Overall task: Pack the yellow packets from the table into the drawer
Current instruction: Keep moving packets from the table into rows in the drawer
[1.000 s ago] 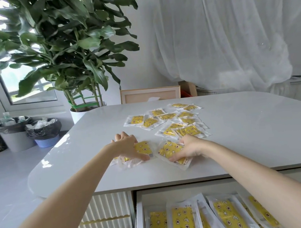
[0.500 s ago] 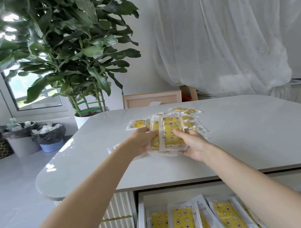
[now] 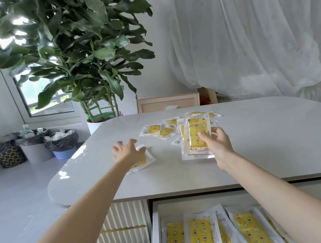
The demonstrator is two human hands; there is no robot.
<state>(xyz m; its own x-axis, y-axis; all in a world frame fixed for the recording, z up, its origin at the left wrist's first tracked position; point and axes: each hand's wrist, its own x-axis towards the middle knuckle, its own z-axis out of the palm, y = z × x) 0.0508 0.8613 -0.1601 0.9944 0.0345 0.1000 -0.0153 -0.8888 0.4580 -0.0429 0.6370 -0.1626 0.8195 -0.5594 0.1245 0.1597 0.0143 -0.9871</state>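
right hand (image 3: pixel 216 145) grips a stack of packets (image 3: pixel 196 135), thumb across the front and fingers curled round the far side. the stack is held upright with its yellow face toward the camera. can't tell if its bottom edge touches the table (image 3: pixel 267 139).

left hand (image 3: pixel 128 151) has its fingers spread apart and straight and holds nothing. it sits over a single packet (image 3: pixel 143 161) lying flat on the table. the palm covers most of that packet, with only the right part sticking out past the thumb. can't tell if the hand presses on it or hangs just above. the two hands are well apart, with bare tabletop between them.

loose packets (image 3: pixel 152 129) lie scattered flat just beyond both hands, some overlapping and some hidden behind the held stack.

drawer (image 3: pixel 155 231) is pulled open under the near table edge, below the right forearm. packed packets (image 3: pixel 200 234) lie in it in an overlapping row, yellow side up.

beyond the left hand is a big leafy plant (image 3: pixel 67 52) in a white pot. far left of the left hand, on the floor, are bins (image 3: pixel 62 141) with black liners. a white curtain (image 3: pixel 245 31) hangs beyond the right hand, and a wooden frame (image 3: pixel 167 102) stands behind the table's far edge.
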